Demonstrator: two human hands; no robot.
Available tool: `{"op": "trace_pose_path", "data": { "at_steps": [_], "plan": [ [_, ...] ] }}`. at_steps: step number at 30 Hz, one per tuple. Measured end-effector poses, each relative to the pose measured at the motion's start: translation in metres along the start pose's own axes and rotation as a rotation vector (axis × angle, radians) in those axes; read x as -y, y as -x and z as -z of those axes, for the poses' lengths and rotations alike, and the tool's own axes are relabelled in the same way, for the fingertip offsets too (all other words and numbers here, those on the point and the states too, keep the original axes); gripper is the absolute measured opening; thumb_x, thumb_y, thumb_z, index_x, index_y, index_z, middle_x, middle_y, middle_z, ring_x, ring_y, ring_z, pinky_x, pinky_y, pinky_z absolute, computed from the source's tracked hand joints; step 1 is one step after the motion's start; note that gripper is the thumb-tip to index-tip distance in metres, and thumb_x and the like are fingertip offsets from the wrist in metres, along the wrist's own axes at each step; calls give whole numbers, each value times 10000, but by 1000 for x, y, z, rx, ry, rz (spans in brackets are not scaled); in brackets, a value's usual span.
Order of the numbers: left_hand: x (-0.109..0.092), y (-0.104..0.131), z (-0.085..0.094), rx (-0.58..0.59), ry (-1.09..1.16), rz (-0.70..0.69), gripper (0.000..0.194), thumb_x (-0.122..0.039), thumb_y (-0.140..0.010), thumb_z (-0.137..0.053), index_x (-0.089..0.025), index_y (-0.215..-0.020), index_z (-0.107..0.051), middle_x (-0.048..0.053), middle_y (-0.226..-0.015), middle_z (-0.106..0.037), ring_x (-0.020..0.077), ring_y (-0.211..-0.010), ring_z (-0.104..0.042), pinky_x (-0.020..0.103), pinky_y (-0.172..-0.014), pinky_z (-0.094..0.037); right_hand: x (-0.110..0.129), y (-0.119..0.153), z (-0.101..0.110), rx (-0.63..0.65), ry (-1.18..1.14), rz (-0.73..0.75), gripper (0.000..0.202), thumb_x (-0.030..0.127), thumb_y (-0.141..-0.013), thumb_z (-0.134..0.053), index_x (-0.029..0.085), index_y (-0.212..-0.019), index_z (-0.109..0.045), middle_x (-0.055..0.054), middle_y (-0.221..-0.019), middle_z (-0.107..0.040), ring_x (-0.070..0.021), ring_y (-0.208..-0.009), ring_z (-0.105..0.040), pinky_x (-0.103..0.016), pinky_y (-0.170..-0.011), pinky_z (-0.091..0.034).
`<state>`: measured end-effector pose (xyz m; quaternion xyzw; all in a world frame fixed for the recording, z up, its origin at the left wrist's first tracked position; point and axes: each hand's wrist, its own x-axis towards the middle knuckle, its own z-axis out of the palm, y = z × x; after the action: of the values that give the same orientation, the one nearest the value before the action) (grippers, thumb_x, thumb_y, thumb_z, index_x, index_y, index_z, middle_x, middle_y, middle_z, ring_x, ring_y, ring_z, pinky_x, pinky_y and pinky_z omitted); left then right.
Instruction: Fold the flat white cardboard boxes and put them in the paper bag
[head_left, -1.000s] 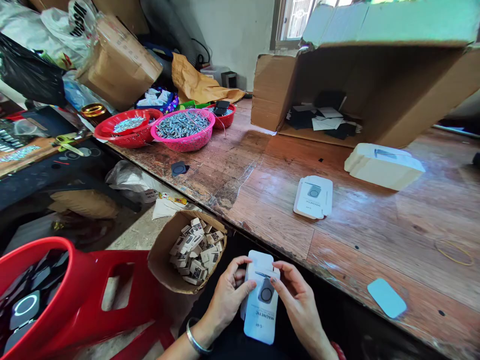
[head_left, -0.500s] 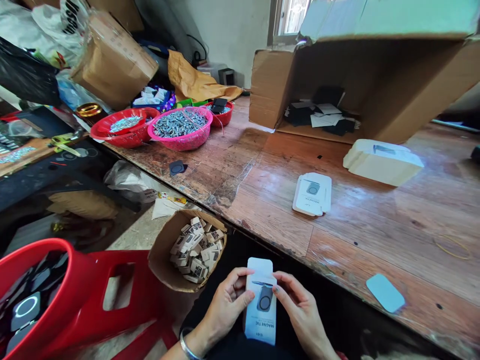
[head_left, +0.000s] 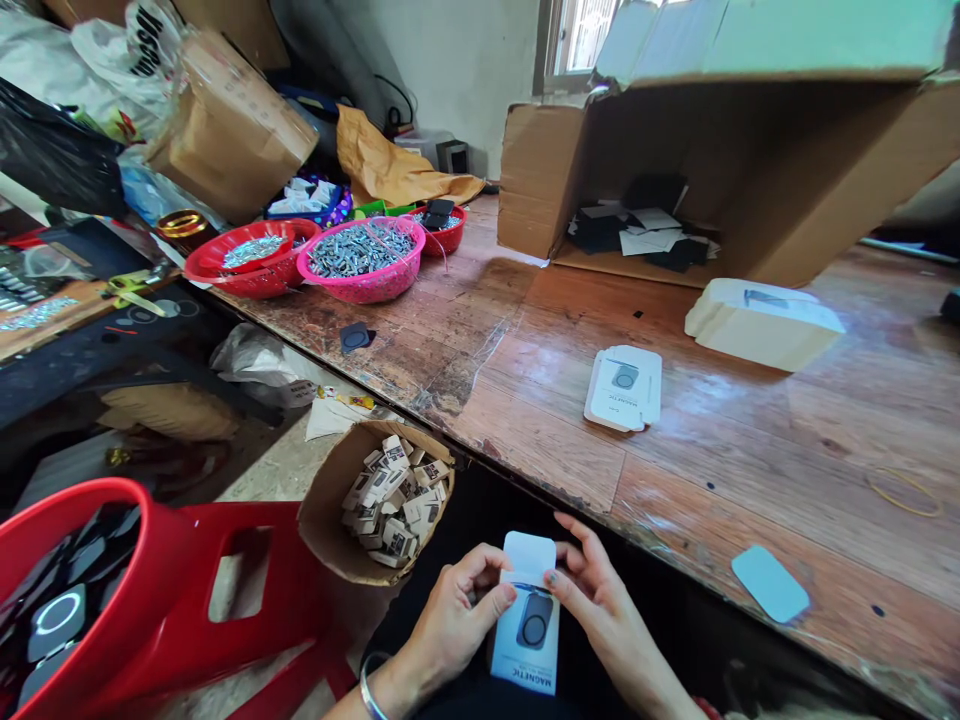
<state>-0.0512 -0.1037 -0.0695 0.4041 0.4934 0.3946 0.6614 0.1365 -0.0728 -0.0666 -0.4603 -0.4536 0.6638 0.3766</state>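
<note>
A white printed small box stands over my lap, with a picture of a dark device and the word MAGNETIC on its front. Its end flap sticks up at the top. My left hand pinches the box's left upper edge between thumb and fingers. At the right upper edge, my right hand holds it with the thumb near the fold, while the index finger stretches up and away. Whatever lies inside the box is hidden.
A carton of small filled boxes stands at left, beside a red stool and a red tub of dark devices. On the table are flat box blanks, a thicker stack, a pale card and a pink basket of metal parts.
The small box has shifted slightly down and right with both hands. My right index finger has lifted off and straightened upward.
</note>
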Motion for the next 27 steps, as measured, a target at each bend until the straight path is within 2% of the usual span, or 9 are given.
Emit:
{"op": "trace_pose_path", "data": {
  "at_steps": [2,6,9,11,14,16,18,24,27],
  "plan": [
    [1,0,-1,-8,47,16,422,-542,-800,-709,-192,-971,-548,2,-741,-670,126,-654,-581,223,-633,-414,4,-3,2,49,-1,-33,424,495,-827,-703,249,-1168,-640,-51,-941,-697,-230,-854,-663,-355,-777,-540],
    [3,0,-4,-69,128,72,724,-542,-766,-749,-237,-1295,-360,21,-811,-724,161,-687,-641,261,-673,-457,9,-5,7,81,109,70,232,450,-827,-714,223,-855,-753,-81,-1015,-675,-238,-921,-643,-323,-763,-534],
    [1,-2,-3,-41,108,102,654,-546,-766,-746,-200,-1234,-446,40,-818,-739,165,-713,-653,258,-692,-453,13,-3,7,124,161,88,211,416,-824,-721,211,-786,-749,-89,-1065,-651,-221,-901,-635,-307,-740,-527],
    [-1,-3,-2,-9,77,105,539,-538,-774,-740,-180,-1119,-533,53,-837,-748,166,-738,-660,251,-702,-451,18,-4,6,136,193,73,212,395,-843,-701,199,-767,-726,-67,-952,-655,-194,-816,-621,-293,-705,-511],
    [-4,-3,-1,16,29,96,469,-529,-777,-738,-179,-1045,-577,51,-842,-754,164,-743,-666,237,-691,-445,26,-8,5,158,242,6,164,358,-835,-700,197,-857,-722,-32,-831,-651,-179,-750,-602,-285,-681,-495],
    [-6,-3,0,40,2,90,464,-522,-788,-728,-183,-1067,-578,48,-839,-755,162,-731,-666,232,-681,-444,30,-13,5,167,296,-26,163,341,-816,-704,191,-870,-741,-27,-812,-650,-176,-728,-595,-285,-663,-481],
    [-8,-2,0,58,-27,85,451,-505,-809,-711,-184,-1093,-572,51,-841,-756,162,-727,-665,231,-679,-446,32,-17,5,152,343,-40,157,328,-799,-702,180,-797,-754,-27,-776,-654,-174,-700,-586,-284,-640,-461],
    [-14,1,-1,76,-63,86,448,-453,-826,-697,-189,-1151,-538,57,-845,-757,192,-770,-687,253,-704,-471,31,-27,4,120,279,-119,152,307,-749,-684,164,-724,-730,-17,-655,-687,-168,-615,-586,-277,-586,-438],
    [-10,1,-1,60,-44,99,479,-437,-817,-708,-196,-1184,-517,50,-841,-755,186,-749,-680,250,-684,-464,32,-26,4,123,340,-89,119,258,-743,-665,165,-703,-728,-15,-669,-673,-167,-628,-581,-278,-595,-434]
  ]
}}
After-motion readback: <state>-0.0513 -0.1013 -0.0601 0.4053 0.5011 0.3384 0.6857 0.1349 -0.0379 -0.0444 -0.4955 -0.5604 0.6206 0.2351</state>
